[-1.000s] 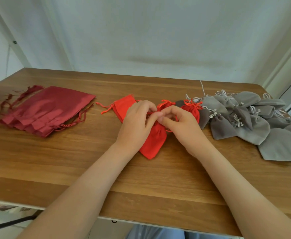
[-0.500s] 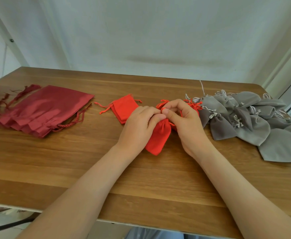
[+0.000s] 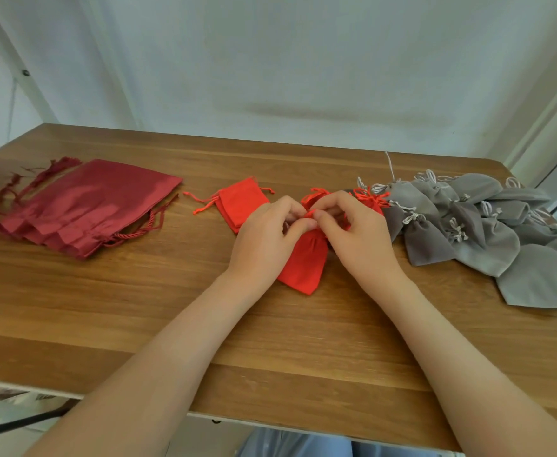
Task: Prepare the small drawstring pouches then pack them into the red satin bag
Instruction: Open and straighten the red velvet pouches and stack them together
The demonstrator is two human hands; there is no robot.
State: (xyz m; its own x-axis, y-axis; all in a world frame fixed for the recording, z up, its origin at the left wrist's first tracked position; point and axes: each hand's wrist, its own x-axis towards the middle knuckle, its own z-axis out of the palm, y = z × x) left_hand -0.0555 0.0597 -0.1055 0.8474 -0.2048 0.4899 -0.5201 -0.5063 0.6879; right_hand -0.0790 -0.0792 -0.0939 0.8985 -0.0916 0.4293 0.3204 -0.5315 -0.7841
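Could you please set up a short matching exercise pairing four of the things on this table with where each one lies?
Things:
1. dark red satin bags
2. grey pouches
3. flat red pouches
4. red pouch

Places:
A. right end of the table
B. pinched at its neck between both hands
C. left end
D. just left of the hands

Pairs: 1-C, 2-A, 3-D, 4-B

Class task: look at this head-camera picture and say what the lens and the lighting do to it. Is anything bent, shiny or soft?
Head view: the wide lens bows the table edges; soft, even light, with no hard shadows; a faint sheen on the dark red satin bags; the grey pouches go softer toward the right edge.
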